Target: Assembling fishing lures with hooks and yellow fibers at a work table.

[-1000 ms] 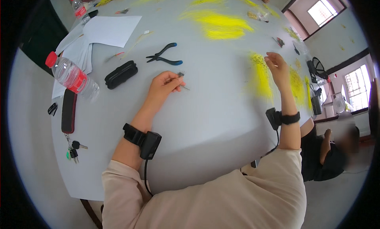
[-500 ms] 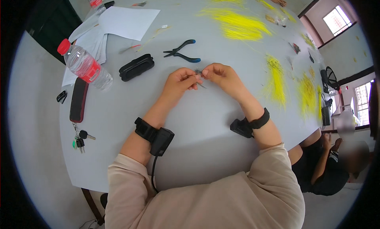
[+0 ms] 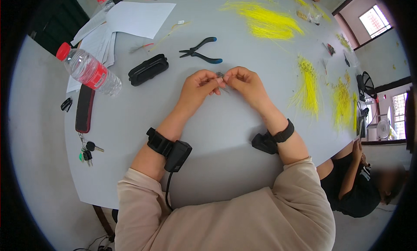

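My left hand and my right hand meet above the grey table, their fingertips pinched close together. Between them is a small dark bristly piece, like a bunch of thin wire ends, with thin grey strands hanging below the left fingers. Its exact kind is too small to make out. The left thumb and fingers are closed on it; the right thumb and forefinger pinch at its right side. Just beyond the hands, pliers with blue-tipped handles lie spread, and a black case is to their left.
A tilted-looking water bottle, white papers, a dark red-edged pouch and keys occupy the left. Yellow strands lie at the far side, with more bundles at right. A seated person is beside the table.
My right fingertips have come slightly closer to my left ones, covering more of the small piece. The view has shifted a little; the pliers and case appear otherwise unmoved.
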The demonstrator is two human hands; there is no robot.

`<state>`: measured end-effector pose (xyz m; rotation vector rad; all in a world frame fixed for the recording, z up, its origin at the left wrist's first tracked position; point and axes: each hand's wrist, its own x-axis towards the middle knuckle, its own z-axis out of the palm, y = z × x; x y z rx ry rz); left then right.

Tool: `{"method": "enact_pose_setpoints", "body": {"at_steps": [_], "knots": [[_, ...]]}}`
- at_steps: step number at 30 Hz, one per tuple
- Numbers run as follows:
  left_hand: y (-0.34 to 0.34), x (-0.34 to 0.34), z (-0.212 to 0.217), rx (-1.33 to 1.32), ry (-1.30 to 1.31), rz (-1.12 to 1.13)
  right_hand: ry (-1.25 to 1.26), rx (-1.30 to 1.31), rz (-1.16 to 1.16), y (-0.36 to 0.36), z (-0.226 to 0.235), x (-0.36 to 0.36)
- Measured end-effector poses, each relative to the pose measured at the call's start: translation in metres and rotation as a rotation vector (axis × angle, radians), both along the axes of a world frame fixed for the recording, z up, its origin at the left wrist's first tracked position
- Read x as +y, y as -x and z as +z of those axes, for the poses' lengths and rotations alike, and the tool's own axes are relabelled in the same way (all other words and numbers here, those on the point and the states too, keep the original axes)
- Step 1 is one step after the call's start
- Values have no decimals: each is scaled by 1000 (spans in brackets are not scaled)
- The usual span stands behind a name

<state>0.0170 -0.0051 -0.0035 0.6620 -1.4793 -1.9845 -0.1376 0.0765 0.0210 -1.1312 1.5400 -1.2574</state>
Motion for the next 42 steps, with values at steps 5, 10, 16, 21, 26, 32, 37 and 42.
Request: {"method": "enact_pose_setpoints", "body": {"at_steps": [5, 10, 16, 21, 26, 32, 37, 42], "knots": [[1, -1, -3, 38, -27, 25, 52, -168, 37, -1, -1, 0], [2, -1, -5, 48, -60, 9, 27, -229, 16, -3, 0, 0], [1, -3, -6, 73, -51, 24, 22, -177, 36, -1, -3, 1], [0, -3, -5, 18, 14, 73, 109, -66, 24, -6, -8, -2], [0, -1, -2, 9, 103, 104, 131, 175, -1, -11, -3, 2], [1, -1, -3, 6, 13, 151, -5, 163, 7, -20, 0, 3], [4, -2, -4, 3, -17, 133, 21, 307, -29, -5, 3, 5], [2, -1, -3, -58, -2, 126, 77, 504, -225, 78, 29, 9]]}}
